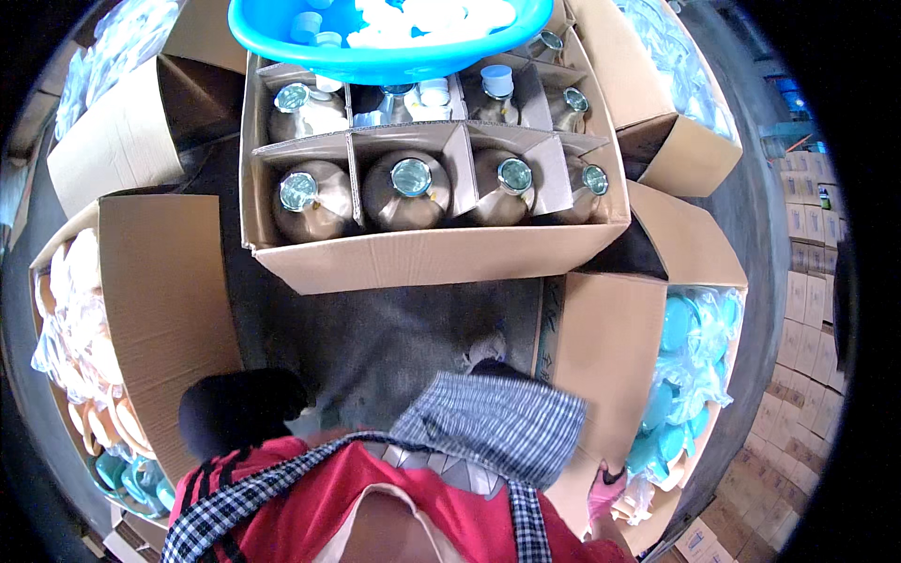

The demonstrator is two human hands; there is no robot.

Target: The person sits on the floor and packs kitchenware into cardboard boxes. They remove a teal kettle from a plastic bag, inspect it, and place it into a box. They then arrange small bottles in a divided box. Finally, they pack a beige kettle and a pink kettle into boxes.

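My right hand (605, 490), in a pink glove, shows only in part at the lower right. It rests at the inner edge of an open carton (601, 357) that holds blue caps in clear plastic bags (685, 347). Whether the fingers grip anything is hidden. My left hand is out of sight. Straight ahead stands a carton with dividers (422, 258) full of brown bottles (408, 192) with foil-sealed mouths. One bottle (497, 89) carries a pale cap. A blue basin (375, 56) of white caps sits on the far part of that carton.
At my left, an open carton (160, 300) holds peach and teal lids in plastic (80, 328). More cartons with bagged items stand at the upper left (122, 141) and upper right (676, 122). Stacked small boxes (798, 281) line the far right. My checked apron (497, 422) covers my lap.
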